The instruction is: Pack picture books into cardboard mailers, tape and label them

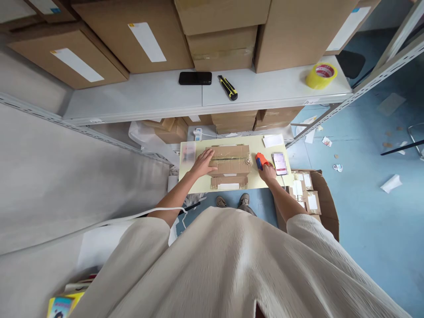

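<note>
A brown cardboard box (pixel 230 166) lies on the small pale yellow table (pixel 195 186), with shiny tape along its top seam and at its right end. Resting on the box's left end is my left hand (pixel 203 164), its thumb and fingers apart. My right hand (pixel 266 172) is wrapped round an orange and blue tape dispenser (pixel 261 159), to the right of the box and apart from it. Part of the dispenser is hidden under my fingers. Just right of that hand lies a phone with a lit screen (pixel 280 164).
Above the table, a grey shelf (pixel 139 99) holds large cartons (pixel 225 48), a black phone (pixel 195 78), a yellow-black utility knife (pixel 228 88) and a yellow tape roll (pixel 321 75). An open carton (pixel 326 205) of small boxes stands at right. A white cable (pixel 132 216) crosses at left.
</note>
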### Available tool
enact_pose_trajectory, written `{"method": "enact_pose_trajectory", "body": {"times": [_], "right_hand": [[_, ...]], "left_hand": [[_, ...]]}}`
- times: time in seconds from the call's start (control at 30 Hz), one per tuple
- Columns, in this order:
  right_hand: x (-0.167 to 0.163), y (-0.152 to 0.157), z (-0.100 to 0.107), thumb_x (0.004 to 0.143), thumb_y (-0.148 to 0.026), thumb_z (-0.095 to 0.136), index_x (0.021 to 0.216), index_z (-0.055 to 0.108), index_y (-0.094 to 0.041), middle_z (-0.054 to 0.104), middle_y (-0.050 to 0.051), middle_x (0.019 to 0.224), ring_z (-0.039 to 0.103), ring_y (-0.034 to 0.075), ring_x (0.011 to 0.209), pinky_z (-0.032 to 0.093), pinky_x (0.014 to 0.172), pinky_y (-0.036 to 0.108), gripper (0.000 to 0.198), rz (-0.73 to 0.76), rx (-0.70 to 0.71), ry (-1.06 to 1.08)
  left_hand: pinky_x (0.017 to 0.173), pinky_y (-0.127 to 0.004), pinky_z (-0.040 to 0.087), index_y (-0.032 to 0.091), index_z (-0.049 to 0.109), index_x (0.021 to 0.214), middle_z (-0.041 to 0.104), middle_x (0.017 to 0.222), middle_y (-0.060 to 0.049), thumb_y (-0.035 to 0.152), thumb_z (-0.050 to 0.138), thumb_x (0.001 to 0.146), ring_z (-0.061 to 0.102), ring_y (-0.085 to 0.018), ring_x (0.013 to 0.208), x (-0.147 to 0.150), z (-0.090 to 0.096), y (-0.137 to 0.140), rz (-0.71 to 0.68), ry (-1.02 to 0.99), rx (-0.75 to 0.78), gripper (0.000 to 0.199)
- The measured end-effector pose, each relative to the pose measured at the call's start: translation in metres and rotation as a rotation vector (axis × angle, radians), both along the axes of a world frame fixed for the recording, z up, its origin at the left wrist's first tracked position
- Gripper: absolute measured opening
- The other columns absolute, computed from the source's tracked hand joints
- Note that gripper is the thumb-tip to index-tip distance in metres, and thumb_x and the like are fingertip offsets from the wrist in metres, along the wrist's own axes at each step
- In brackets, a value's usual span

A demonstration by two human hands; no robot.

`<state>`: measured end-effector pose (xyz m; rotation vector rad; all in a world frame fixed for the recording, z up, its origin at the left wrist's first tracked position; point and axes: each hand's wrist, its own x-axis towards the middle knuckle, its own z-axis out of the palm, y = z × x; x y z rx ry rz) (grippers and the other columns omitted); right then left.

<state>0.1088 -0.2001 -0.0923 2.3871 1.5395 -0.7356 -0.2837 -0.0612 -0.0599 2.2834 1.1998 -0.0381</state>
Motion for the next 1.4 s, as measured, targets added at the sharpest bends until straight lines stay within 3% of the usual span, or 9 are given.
{"method": "enact_pose_trajectory", "body": {"times": [0.13, 0.27, 0.47, 0.63, 0.83, 0.97, 1.1, 1.3, 1.4], "right_hand": [[-0.011, 0.012, 0.029, 0.115, -0.034, 0.045, 0.147, 0.07, -0.018, 0.073, 0.025, 0.146, 0.073, 0.034, 0.13, 0.056, 0.106, 0.04, 0.044, -0.097, 0.163, 0.031], [-0.03, 0.037, 0.062, 0.119, -0.039, 0.036, 0.147, 0.068, -0.015, 0.077, 0.021, 0.142, 0.072, 0.03, 0.132, 0.053, 0.106, 0.032, 0.049, -0.045, 0.267, 0.192], [-0.062, 0.06, 0.085, 0.11, -0.034, 0.054, 0.136, 0.072, -0.018, 0.081, 0.021, 0.129, 0.075, 0.036, 0.117, 0.055, 0.091, 0.036, 0.036, 0.034, 0.108, 0.12], [-0.073, 0.065, 0.084, 0.109, -0.027, 0.053, 0.136, 0.074, -0.02, 0.082, 0.023, 0.125, 0.077, 0.038, 0.116, 0.056, 0.085, 0.038, 0.035, 0.088, 0.052, 0.052], [-0.072, 0.059, 0.089, 0.108, -0.027, 0.053, 0.16, 0.058, -0.021, 0.082, 0.019, 0.132, 0.075, 0.037, 0.124, 0.057, 0.09, 0.038, 0.052, 0.034, 0.084, 0.106], [-0.067, 0.052, 0.104, 0.106, -0.035, 0.059, 0.181, 0.03, -0.019, 0.082, 0.019, 0.132, 0.074, 0.041, 0.127, 0.055, 0.1, 0.041, 0.082, 0.023, 0.152, 0.125], [-0.063, 0.051, 0.118, 0.104, -0.038, 0.064, 0.188, 0.004, -0.021, 0.078, 0.02, 0.141, 0.073, 0.041, 0.123, 0.054, 0.101, 0.043, 0.104, 0.09, 0.209, 0.118], [-0.056, 0.042, 0.108, 0.101, -0.026, 0.059, 0.188, -0.012, -0.023, 0.079, 0.017, 0.127, 0.073, 0.037, 0.101, 0.056, 0.094, 0.046, 0.112, 0.176, 0.397, 0.142], [-0.053, 0.033, 0.099, 0.101, -0.024, 0.056, 0.189, -0.006, -0.027, 0.077, 0.015, 0.122, 0.072, 0.034, 0.091, 0.059, 0.089, 0.048, 0.107, 0.186, 0.547, 0.206]], "left_hand": [[0.147, -0.054, 0.022, 0.022, 0.028, 0.186, 0.025, 0.194, -0.015, 0.054, 0.082, 0.095, 0.019, -0.038, 0.181, 0.002, -0.001, 0.0, 0.018, -0.049, -0.015, 0.111], [0.146, -0.055, 0.027, 0.021, 0.029, 0.185, 0.03, 0.192, -0.016, 0.045, 0.079, 0.096, 0.024, -0.037, 0.18, 0.008, -0.002, 0.001, 0.071, -0.14, 0.006, 0.105], [0.134, -0.062, 0.045, 0.017, 0.035, 0.181, 0.055, 0.172, -0.027, 0.045, 0.072, 0.103, 0.052, -0.045, 0.163, 0.021, -0.016, 0.006, 0.486, -0.18, 0.046, 0.091], [0.127, -0.061, 0.053, 0.018, 0.034, 0.182, 0.065, 0.16, -0.027, 0.045, 0.075, 0.102, 0.063, -0.047, 0.152, 0.029, -0.024, 0.003, 0.505, -0.171, 0.031, 0.095], [0.127, -0.055, 0.052, 0.018, 0.031, 0.184, 0.06, 0.168, -0.024, 0.037, 0.069, 0.105, 0.063, -0.044, 0.152, 0.028, -0.002, -0.004, 0.477, -0.056, -0.039, 0.09], [0.121, -0.053, 0.056, 0.02, 0.018, 0.188, 0.062, 0.162, -0.022, 0.043, 0.066, 0.107, 0.067, -0.042, 0.144, 0.023, 0.017, -0.005, 0.482, -0.14, -0.019, 0.096], [0.126, -0.053, 0.051, 0.022, 0.012, 0.19, 0.058, 0.16, -0.021, 0.044, 0.064, 0.11, 0.065, -0.039, 0.141, 0.02, 0.037, -0.007, 0.454, -0.204, 0.074, 0.098], [0.125, -0.049, 0.052, 0.024, 0.046, 0.179, 0.056, 0.154, -0.019, 0.035, 0.067, 0.107, 0.064, -0.035, 0.138, 0.015, 0.053, -0.026, 0.429, -0.335, 0.21, 0.075], [0.122, -0.05, 0.053, 0.024, 0.047, 0.178, 0.058, 0.146, -0.018, 0.03, 0.071, 0.104, 0.063, -0.034, 0.136, 0.012, 0.056, -0.038, 0.44, -0.423, 0.263, 0.079]]}}
